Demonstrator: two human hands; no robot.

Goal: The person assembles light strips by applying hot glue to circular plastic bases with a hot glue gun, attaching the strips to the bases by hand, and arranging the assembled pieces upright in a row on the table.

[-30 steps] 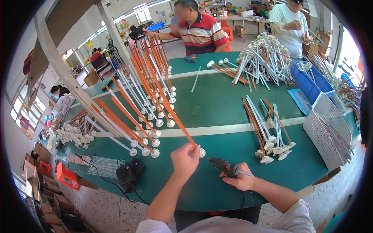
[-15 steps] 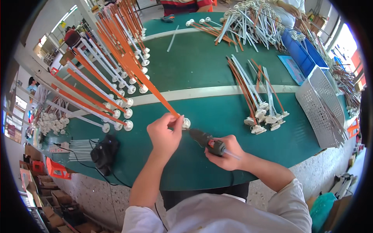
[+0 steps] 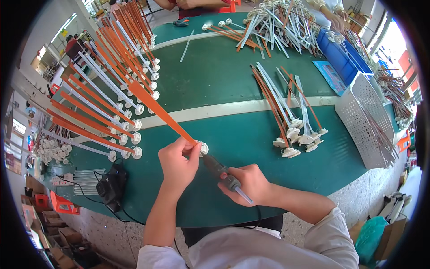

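Pinched between the fingers of my left hand point(image 3: 178, 163) is an orange strip point(image 3: 160, 113), which slants up toward the far left. At its near end, beside my fingertips, sits a round white disc base point(image 3: 204, 149). My right hand point(image 3: 251, 183) is wrapped around a dark hot glue gun point(image 3: 216, 167), and a translucent glue stick point(image 3: 243, 194) pokes out of its rear. The gun's nozzle reaches the near edge of the disc; whether it touches cannot be made out. A cord hangs from below the right hand.
Rows of orange and white strips on white bases point(image 3: 137, 152) stand at left. A bundle of strips point(image 3: 293, 134) lies at right, near a perforated basket point(image 3: 363, 121) and blue bin point(image 3: 342, 58). A black device point(image 3: 112, 184) and glue sticks point(image 3: 85, 181) lie front left. People work opposite.
The glue gun has moved left and its nozzle is now up against the disc's near edge. My left hand still pinches the strip. The whole view has shifted slightly.
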